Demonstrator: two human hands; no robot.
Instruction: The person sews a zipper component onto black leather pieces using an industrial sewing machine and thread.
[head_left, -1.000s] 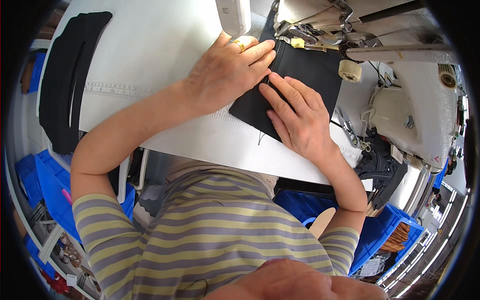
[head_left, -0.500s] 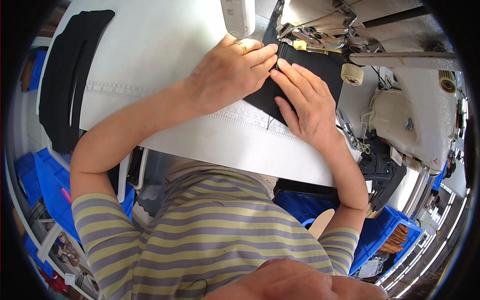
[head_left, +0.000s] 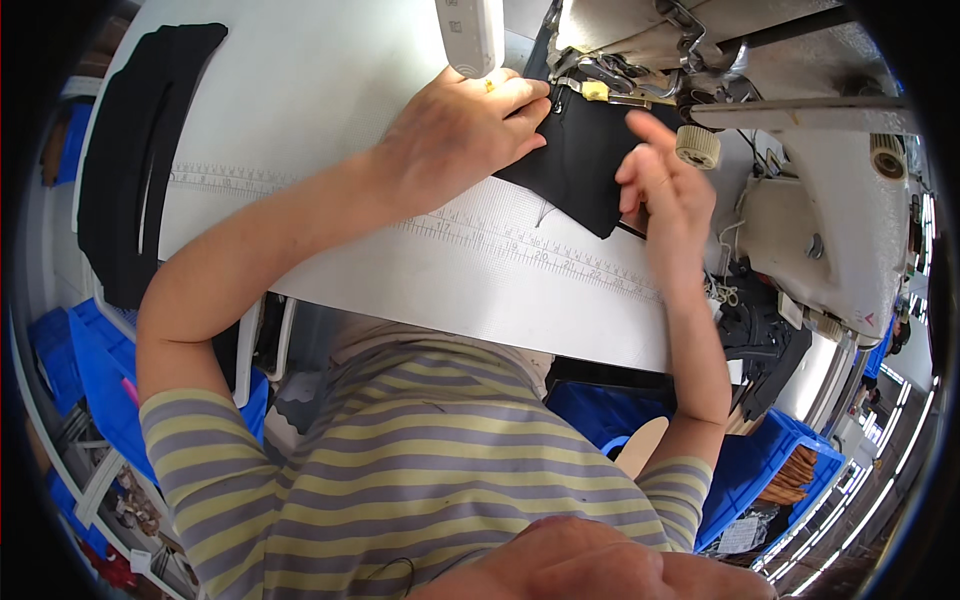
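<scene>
A piece of black fabric [head_left: 580,165] lies on the white table under the presser foot [head_left: 594,90] of a sewing machine [head_left: 820,240]. My left hand [head_left: 455,140], with a yellow ring, rests with outstretched fingers, their tips at the fabric's left edge close to the foot. My right hand [head_left: 672,195] hovers by the right part of the fabric, near a ridged knob [head_left: 697,147]. Its index finger points out and the other fingers are loosely bent; motion blurs it, and I see nothing held in it.
A slotted black piece [head_left: 150,165] lies at the table's left end. Ruler marks [head_left: 480,228] run along the white table [head_left: 330,130]. A white device [head_left: 470,35] hangs above my left hand. Dark pieces [head_left: 765,335] sit below the machine; blue bins [head_left: 735,480] stand lower right and left.
My right hand has come off the fabric and moved right, uncovering the fabric's lower corner. The left hand has stayed nearly in place beside the presser foot.
</scene>
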